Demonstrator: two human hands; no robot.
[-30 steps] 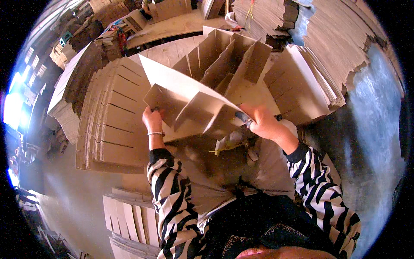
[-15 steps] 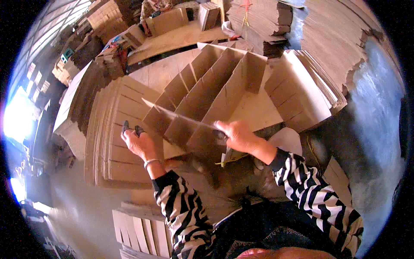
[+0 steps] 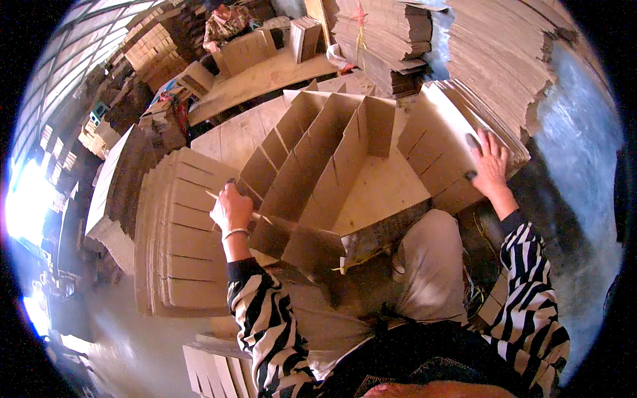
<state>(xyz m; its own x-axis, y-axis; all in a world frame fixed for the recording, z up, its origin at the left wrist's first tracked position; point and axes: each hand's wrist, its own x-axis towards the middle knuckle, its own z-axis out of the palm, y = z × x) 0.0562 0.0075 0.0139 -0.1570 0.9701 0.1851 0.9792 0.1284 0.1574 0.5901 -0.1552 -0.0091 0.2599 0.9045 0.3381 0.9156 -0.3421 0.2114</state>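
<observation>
A cardboard divider grid [image 3: 318, 156] of slotted strips stands upright on the wooden table in front of me. My left hand [image 3: 232, 209] is closed on the left end of the near cross strip [image 3: 312, 239], at the grid's near left corner. To the right, a stack of slotted cardboard strips [image 3: 434, 142] leans on edge. My right hand [image 3: 491, 164] lies on that stack's right side, fingers spread and dark coverings on some fingertips. Just left of my left hand stands another thick stack of slotted cardboard sheets [image 3: 189, 245].
Tall piles of flat cardboard [image 3: 378, 40] rise behind and to the right. Across the wooden table [image 3: 259, 86], a person [image 3: 225, 26] sits near upright cardboard pieces. Further slotted strips [image 3: 215, 371] lie low at my left. A blue surface [image 3: 577, 152] runs down the right side.
My right hand has left the near strip of the grid and moved right onto the stack. My left hand has moved from beside the left stack to the strip's left end.
</observation>
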